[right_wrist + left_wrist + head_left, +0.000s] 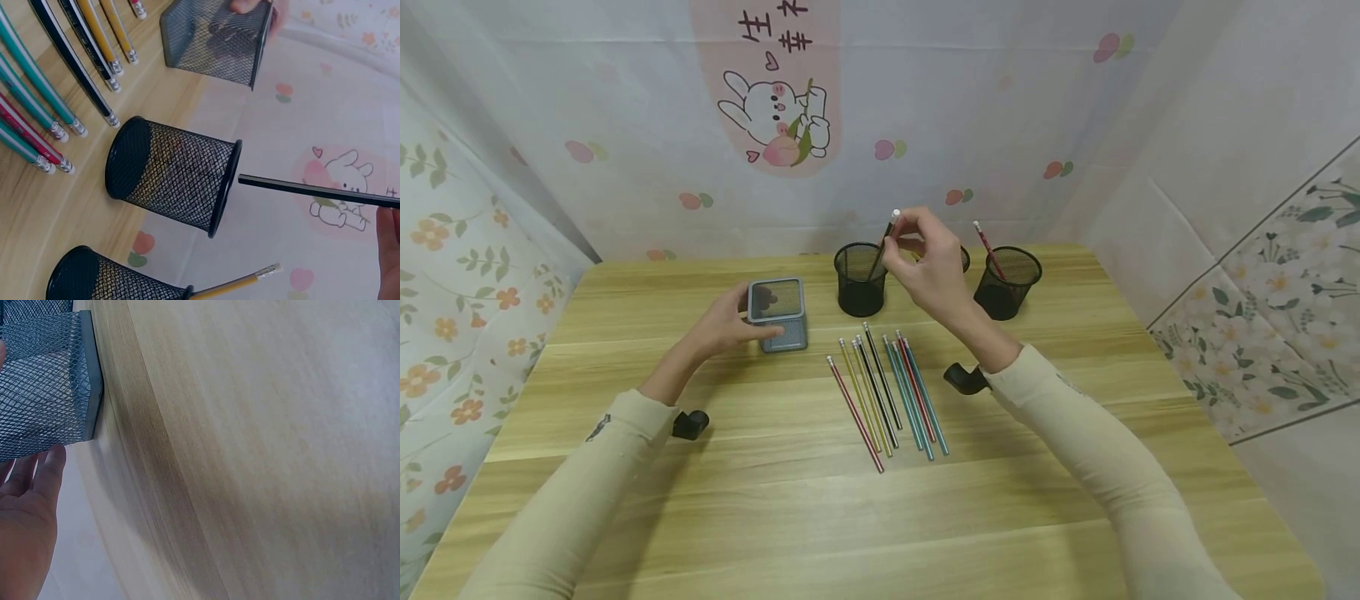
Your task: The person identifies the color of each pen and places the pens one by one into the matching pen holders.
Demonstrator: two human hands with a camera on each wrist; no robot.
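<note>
My right hand [932, 262] pinches a black pencil [312, 189] near its white eraser end. The pencil's lower end is just at the mouth of the left round black mesh cup [178, 175]. My left hand [726, 321] holds a grey square mesh pen holder [786, 333], thumb across its front and fingers at its far left side. That holder stands upright on the table. Behind my right hand, a middle mesh cup [134, 281] is mostly hidden in the head view; a yellow pencil [234, 287] sticks out of it. A red pencil [988, 250] leans in the right mesh cup [1009, 283].
Several pencils lie in a loose row on the wooden table [760, 517]: a red pencil [855, 414] at the left, then yellow, black, teal and another red. A printed cloth [970, 100] hangs behind the table. Dark wrist mounts [691, 425] show beneath both forearms.
</note>
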